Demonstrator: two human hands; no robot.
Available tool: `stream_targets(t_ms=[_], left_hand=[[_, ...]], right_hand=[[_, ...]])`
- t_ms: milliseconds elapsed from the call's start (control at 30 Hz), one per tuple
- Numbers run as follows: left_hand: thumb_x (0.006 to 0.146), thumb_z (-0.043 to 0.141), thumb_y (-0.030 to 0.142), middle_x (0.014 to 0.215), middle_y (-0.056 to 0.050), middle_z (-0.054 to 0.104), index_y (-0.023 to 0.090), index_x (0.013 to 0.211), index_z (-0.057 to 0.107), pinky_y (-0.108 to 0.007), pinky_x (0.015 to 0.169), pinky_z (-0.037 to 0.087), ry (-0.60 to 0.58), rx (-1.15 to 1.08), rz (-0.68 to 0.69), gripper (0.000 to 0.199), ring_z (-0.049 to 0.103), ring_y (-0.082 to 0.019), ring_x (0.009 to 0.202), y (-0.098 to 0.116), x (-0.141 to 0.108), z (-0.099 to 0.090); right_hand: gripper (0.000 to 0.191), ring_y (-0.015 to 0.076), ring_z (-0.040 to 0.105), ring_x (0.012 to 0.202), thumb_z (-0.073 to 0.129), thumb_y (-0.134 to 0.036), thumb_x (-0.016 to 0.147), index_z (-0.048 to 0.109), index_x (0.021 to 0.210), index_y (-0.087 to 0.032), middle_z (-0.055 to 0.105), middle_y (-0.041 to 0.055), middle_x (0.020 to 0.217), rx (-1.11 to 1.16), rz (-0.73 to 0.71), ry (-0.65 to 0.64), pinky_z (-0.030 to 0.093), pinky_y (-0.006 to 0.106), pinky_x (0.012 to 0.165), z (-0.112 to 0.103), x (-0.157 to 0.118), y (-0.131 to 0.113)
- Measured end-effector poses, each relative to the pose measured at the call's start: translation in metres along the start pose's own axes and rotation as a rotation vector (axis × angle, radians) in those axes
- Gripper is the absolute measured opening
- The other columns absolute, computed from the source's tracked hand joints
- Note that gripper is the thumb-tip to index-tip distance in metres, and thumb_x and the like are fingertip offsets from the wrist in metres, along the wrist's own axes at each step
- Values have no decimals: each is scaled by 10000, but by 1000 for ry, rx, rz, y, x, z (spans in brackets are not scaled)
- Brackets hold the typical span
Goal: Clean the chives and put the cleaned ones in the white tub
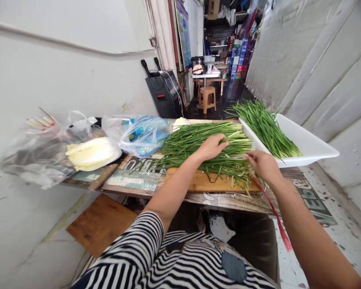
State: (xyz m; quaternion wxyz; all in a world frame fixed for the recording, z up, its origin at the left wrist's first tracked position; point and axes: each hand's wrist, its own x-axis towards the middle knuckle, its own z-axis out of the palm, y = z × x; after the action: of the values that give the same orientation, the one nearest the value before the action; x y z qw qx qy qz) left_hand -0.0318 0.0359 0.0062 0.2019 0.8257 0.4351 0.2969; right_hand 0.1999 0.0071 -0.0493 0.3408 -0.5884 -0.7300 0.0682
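A big pile of garlic chives (pixel 189 140) lies across a wooden cutting board (pixel 204 182), leaves to the left and pale stem ends to the right. On top of the pile rests my left hand (pixel 212 147), its thumb and fingers apart. My right hand (pixel 263 164) pinches at the pale stem ends on the right, beside the white tub; its fingertips are partly hidden. Loose chive scraps (pixel 239 180) are scattered over the front of the board. More chives (pixel 264 126) lie in the white plastic tub (pixel 313 144). A red cord (pixel 272 204) hangs down by the right hand.
Left on the table (pixel 132 178) are a halved napa cabbage (pixel 93 153), a knife with a wooden handle (pixel 104 176) and plastic bags (pixel 149 134). A black speaker (pixel 164 94) stands behind, against the wall. Farther back is a brown stool (pixel 207 99).
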Motion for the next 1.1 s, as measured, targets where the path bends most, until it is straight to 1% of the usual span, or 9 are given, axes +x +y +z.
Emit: stream_targets(t_ms=[100,200,300,500,633,733,867,967,1100], left_hand=[[872,581,322,851,-18,641,137,880,633,-248,725,388,-11,-1,-6,193,539,-141,773,0,0,1],[857,605,340,846,-40,673,127,860,671,-264,753,416,-29,45,-52,224,575,-165,789,3,-1,6],[871,590,327,914,-64,704,126,910,702,-272,803,429,-60,76,3,233,607,-184,862,7,0,14],[847,610,335,694,-1,654,140,774,724,-239,646,362,-220,63,33,236,560,-134,688,12,3,17],[811,624,356,579,30,582,155,680,711,-245,598,322,-220,29,14,255,495,-110,597,15,2,10],[786,631,357,552,37,565,157,657,703,-246,586,317,-206,20,-30,248,488,-107,574,14,1,8],[778,631,370,551,37,571,153,658,701,-242,576,316,-197,10,-36,258,489,-107,570,13,0,10],[790,623,351,572,31,596,150,671,708,-237,581,319,-225,-4,-8,249,503,-107,584,13,-1,11],[802,624,346,584,26,601,143,677,711,-239,589,318,-245,-16,3,253,496,-106,585,17,-1,12]], right_hand=[[214,224,642,790,547,-207,810,756,850,-183,723,102,935,-319,-126,-145,464,321,684,4,-5,2],[243,237,627,853,525,-260,867,758,855,-190,723,109,924,-350,-199,-97,467,338,730,0,-5,-2],[239,233,618,839,559,-347,857,752,835,-207,733,89,867,-105,-231,0,474,360,774,-5,-3,-9],[303,141,538,572,704,-478,688,735,772,-189,695,19,684,511,119,29,442,288,576,-4,-4,-25],[275,116,494,515,766,-450,617,690,685,-194,639,2,622,820,316,190,417,272,518,-2,-7,-22],[269,120,508,515,712,-465,681,673,674,-199,626,2,610,813,340,276,434,274,523,-5,-7,-18],[307,176,630,731,707,-422,670,739,876,-197,733,45,869,624,164,85,503,314,688,-8,-8,-22],[267,181,616,720,735,-428,637,735,755,-189,720,39,776,596,121,11,488,319,688,-5,-7,-29],[256,120,513,546,780,-410,577,688,662,-188,631,-8,607,853,291,109,427,275,549,10,-4,-37]])
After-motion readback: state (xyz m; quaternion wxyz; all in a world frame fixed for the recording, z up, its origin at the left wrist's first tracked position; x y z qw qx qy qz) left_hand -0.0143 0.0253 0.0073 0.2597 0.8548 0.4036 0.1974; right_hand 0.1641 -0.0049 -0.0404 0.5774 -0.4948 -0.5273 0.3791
